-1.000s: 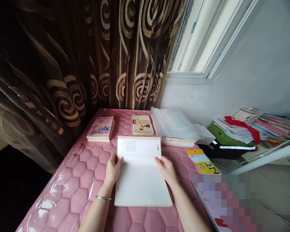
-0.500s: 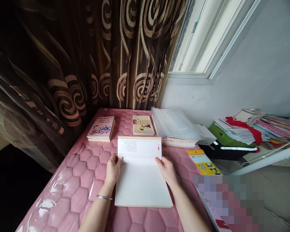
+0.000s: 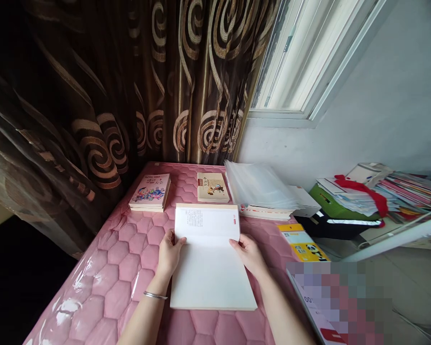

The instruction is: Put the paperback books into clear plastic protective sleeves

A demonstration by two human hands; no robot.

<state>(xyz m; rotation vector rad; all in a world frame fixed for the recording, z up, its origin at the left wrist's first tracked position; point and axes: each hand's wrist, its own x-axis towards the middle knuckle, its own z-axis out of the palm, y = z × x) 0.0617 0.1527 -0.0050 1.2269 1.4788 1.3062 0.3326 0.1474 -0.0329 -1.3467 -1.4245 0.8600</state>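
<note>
On the pink quilted mattress point(image 3: 119, 254) under its clear plastic cover, my feed shows an open book point(image 3: 207, 268) lying square in front of me, its pale pages facing up. A block of small print sits on the upper page, and a blank white leaf covers the lower part. My left hand point(image 3: 170, 252) is at the book's left side and my right hand point(image 3: 249, 254) at its right, both resting on the page edges. Neither grip is spread wide: each looks closed lightly on the paper edge, thumb and fingers pinching it, though the leaf hides part of the contact. A silver bangle point(image 3: 155, 295) circles my left wrist.

Just beyond the open book lie two closed books side by side: a cartoon-covered paperback point(image 3: 150, 192) and an illustrated one point(image 3: 212, 187). To their right, a stack of clear plastic sleeves point(image 3: 258, 184) sits on a pale book point(image 3: 266, 212), beside a white box point(image 3: 304, 201). A yellow panda booklet point(image 3: 307, 247) lies near the mattress edge. A swirl-patterned brown curtain point(image 3: 129, 81) hangs along the far side, next to a bright window point(image 3: 301, 57). Off to the right sits a heap of magazines point(image 3: 405, 189); a pixelated patch point(image 3: 337, 297) hides the lower right corner.
</note>
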